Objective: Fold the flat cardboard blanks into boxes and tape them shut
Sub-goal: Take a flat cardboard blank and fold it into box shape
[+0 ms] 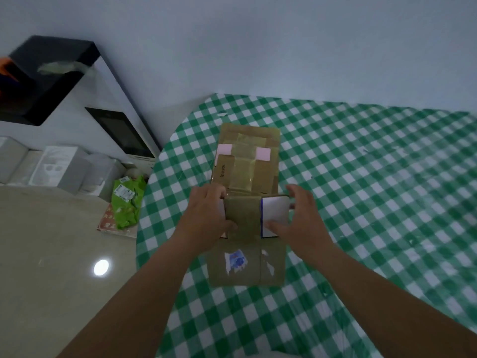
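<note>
cardboard blank [222, 168], small print (unreadable)

- Green-and-white checked tablecloth [361, 164], covering table.
- Green plastic bag [127, 202], on floor beside table.
- Black screen [121, 133], leaning against wall.
- White boxes [51, 164], on floor.
</note>
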